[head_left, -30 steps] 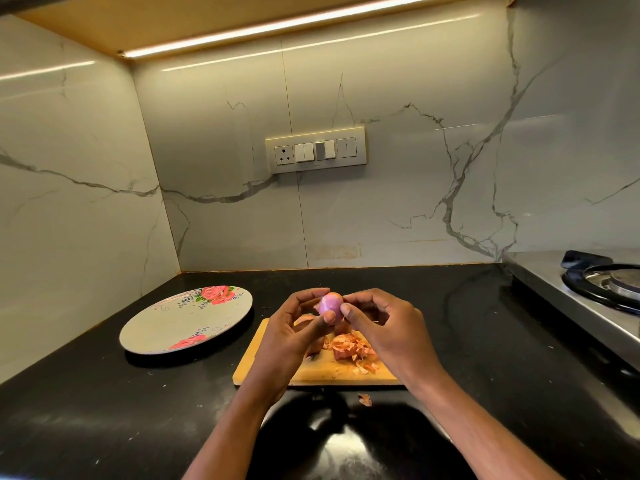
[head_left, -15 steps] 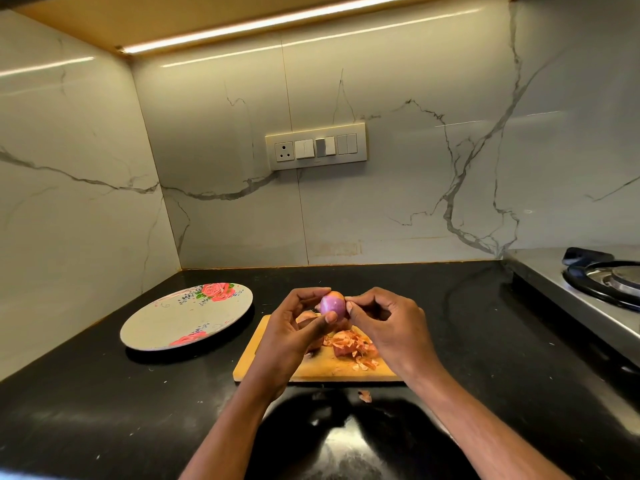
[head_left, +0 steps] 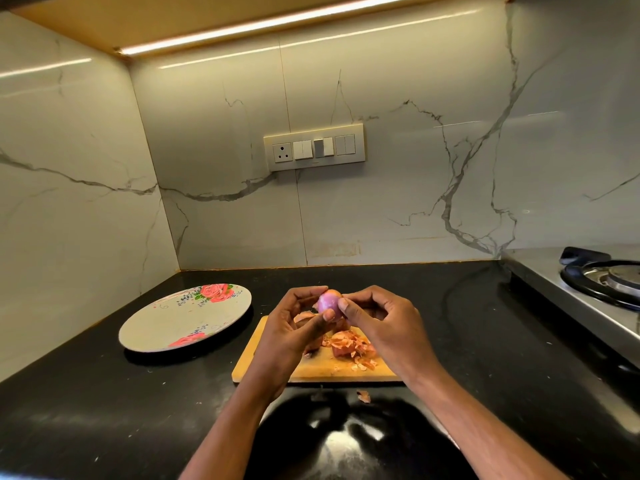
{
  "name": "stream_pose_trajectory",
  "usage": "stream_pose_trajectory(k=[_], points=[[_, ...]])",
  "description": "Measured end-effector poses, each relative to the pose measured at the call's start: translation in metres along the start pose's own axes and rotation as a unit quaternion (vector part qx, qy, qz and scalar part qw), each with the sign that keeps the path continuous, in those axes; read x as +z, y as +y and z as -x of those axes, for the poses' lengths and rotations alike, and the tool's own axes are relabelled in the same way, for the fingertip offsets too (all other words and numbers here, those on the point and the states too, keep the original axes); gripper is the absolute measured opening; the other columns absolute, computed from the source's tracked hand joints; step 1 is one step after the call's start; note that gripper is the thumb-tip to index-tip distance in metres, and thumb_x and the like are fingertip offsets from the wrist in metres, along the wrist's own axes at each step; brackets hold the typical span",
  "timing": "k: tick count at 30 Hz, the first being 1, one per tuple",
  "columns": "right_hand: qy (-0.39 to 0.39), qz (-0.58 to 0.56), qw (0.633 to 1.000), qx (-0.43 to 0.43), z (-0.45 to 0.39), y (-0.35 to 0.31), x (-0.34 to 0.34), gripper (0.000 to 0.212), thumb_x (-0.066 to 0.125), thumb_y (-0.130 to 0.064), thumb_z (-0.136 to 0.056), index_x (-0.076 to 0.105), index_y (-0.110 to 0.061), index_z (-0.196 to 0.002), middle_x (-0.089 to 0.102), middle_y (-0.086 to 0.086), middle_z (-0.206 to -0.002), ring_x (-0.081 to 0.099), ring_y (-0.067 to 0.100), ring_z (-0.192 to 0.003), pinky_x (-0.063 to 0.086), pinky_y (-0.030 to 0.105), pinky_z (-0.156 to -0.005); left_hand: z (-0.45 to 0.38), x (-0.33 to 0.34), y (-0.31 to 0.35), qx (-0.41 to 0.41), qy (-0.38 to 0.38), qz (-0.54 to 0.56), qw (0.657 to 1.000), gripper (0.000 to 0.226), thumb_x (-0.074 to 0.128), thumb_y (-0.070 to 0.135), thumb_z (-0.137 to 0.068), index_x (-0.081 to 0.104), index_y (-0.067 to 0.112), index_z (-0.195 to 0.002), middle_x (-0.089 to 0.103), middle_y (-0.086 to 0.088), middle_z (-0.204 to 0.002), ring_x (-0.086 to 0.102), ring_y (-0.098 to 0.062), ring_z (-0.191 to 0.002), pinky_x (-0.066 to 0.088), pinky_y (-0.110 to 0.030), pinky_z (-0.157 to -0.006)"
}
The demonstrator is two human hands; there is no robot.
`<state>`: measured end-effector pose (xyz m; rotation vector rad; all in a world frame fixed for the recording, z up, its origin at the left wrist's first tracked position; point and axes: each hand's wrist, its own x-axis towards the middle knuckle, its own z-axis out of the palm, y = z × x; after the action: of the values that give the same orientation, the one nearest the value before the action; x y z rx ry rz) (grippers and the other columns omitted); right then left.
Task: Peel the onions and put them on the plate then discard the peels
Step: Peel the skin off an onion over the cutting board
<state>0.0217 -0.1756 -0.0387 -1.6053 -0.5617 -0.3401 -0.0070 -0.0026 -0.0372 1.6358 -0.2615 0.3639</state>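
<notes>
A small purple onion (head_left: 329, 302) is held up over the wooden cutting board (head_left: 311, 367). My left hand (head_left: 294, 332) grips it from the left, thumb on its lower front. My right hand (head_left: 375, 322) pinches its right side with thumb and fingertips. A bit of orange skin still caps the onion's top. Orange peels (head_left: 351, 348) lie heaped on the board, and another unpeeled onion (head_left: 304, 317) shows partly behind my left hand. The floral plate (head_left: 156, 327) lies to the left with nothing on it.
One loose peel scrap (head_left: 363, 395) lies on the black counter (head_left: 104, 410) just in front of the board. A steel gas stove (head_left: 588, 289) stands at the right. Marble walls close off the back and left, with a switch panel (head_left: 313, 147) on the back wall.
The onion and both hands stay almost in place over the board; my fingers shifted slightly around the onion, and more purple flesh shows.
</notes>
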Motion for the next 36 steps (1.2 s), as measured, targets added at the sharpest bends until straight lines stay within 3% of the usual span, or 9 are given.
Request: stream_pose_trajectory(k=[5, 8, 11, 14, 18, 22, 27, 32, 36], points=[[0.019, 0.011, 1.0, -0.005, 0.0, -0.001, 0.0, 0.011, 0.076, -0.028, -0.087, 0.076, -0.019, -0.092, 0.075, -0.009, -0.08, 0.073, 0.004, -0.078, 0.055, 0.016, -0.071, 0.001, 0.002, 0.002, 0.011, 0.009, -0.023, 1.0, 0.046, 0.075, 0.028, -0.078, 0.062, 0.023, -0.122, 0.065, 0.008, -0.119, 0.065, 0.002, -0.105, 0.055, -0.016, -0.074], [0.025, 0.013, 1.0, -0.004, 0.0, -0.002, -0.001, 0.007, 0.075, -0.024, -0.089, 0.075, -0.018, -0.091, 0.074, -0.01, -0.076, 0.072, 0.003, -0.073, 0.052, 0.012, -0.067, 0.0, 0.001, 0.001, 0.01, 0.008, -0.016, 1.0, 0.046, 0.075, 0.029, -0.078, 0.063, 0.023, -0.122, 0.066, 0.007, -0.12, 0.066, -0.003, -0.107, 0.058, -0.024, -0.079], [0.033, 0.035, 0.999, 0.003, -0.002, 0.002, -0.002, 0.005, 0.073, -0.026, -0.091, 0.073, -0.021, -0.091, 0.073, -0.011, -0.075, 0.072, 0.002, -0.073, 0.053, 0.013, -0.067, -0.001, 0.0, -0.001, -0.001, 0.001, -0.008, 1.0, 0.044, 0.075, 0.029, -0.081, 0.063, 0.025, -0.123, 0.067, 0.007, -0.12, 0.068, -0.011, -0.109, 0.058, -0.035, -0.089], [0.059, 0.085, 0.994, 0.028, -0.007, 0.011, -0.004, 0.004, 0.071, -0.028, -0.093, 0.072, -0.026, -0.089, 0.072, -0.01, -0.077, 0.071, 0.006, -0.076, 0.054, 0.016, -0.066, -0.002, -0.002, -0.001, -0.013, 0.0, 0.01, 1.0, 0.046, 0.08, 0.039, -0.082, 0.063, 0.028, -0.123, 0.068, 0.006, -0.121, 0.066, -0.016, -0.113, 0.054, -0.037, -0.094], [0.045, 0.143, 0.988, 0.039, -0.009, 0.02, -0.007, 0.013, 0.068, -0.021, -0.096, 0.07, -0.028, -0.106, 0.072, -0.011, -0.089, 0.07, 0.005, -0.083, 0.057, 0.019, -0.073, -0.001, -0.003, 0.002, -0.015, -0.002, 0.056, 0.998, 0.071, 0.085, 0.058, -0.064, 0.063, 0.026, -0.123, 0.07, 0.001, -0.121, 0.067, -0.017, -0.114, 0.054, -0.032, -0.089], [0.012, 0.16, 0.987, 0.005, -0.008, 0.015, -0.007, 0.026, 0.069, -0.014, -0.095, 0.07, -0.029, -0.116, 0.07, -0.018, -0.105, 0.066, -0.005, -0.096, 0.049, 0.003, -0.077, 0.0, -0.002, 0.003, -0.024, 0.0, 0.066, 0.998, 0.057, 0.081, 0.046, -0.072, 0.064, 0.026, -0.122, 0.07, 0.001, -0.121, 0.067, -0.02, -0.115, 0.054, -0.033, -0.089], [0.031, 0.086, 0.995, -0.036, -0.004, 0.002, -0.004, 0.011, 0.072, -0.029, -0.092, 0.075, -0.027, -0.102, 0.074, -0.016, -0.088, 0.07, 0.0, -0.088, 0.057, 0.018, -0.077, -0.001, -0.002, 0.003, -0.019, 0.01, 0.024, 0.999, 0.052, 0.082, 0.043, -0.079, 0.061, 0.026, -0.123, 0.071, 0.007, -0.116, 0.067, -0.013, -0.111, 0.054, -0.032, -0.088], [0.025, 0.077, 0.995, -0.052, 0.0, -0.002, 0.0, 0.013, 0.075, -0.029, -0.089, 0.076, -0.022, -0.1, 0.075, -0.014, -0.081, 0.07, -0.004, -0.08, 0.051, 0.009, -0.073, 0.0, 0.001, 0.003, 0.0, 0.02, -0.01, 1.0, 0.048, 0.075, 0.031, -0.076, 0.06, 0.025, -0.121, 0.071, 0.012, -0.112, 0.068, -0.003, -0.104, 0.056, -0.018, -0.075], [0.027, 0.081, 0.995, -0.05, 0.001, -0.002, 0.001, 0.011, 0.075, -0.03, -0.088, 0.077, -0.02, -0.093, 0.074, -0.015, -0.075, 0.069, -0.004, -0.077, 0.05, 0.008, -0.07, 0.0, 0.001, 0.001, 0.007, 0.018, -0.027, 0.999, 0.046, 0.076, 0.031, -0.077, 0.061, 0.025, -0.12, 0.069, 0.011, -0.116, 0.067, -0.002, -0.106, 0.055, -0.016, -0.075]])
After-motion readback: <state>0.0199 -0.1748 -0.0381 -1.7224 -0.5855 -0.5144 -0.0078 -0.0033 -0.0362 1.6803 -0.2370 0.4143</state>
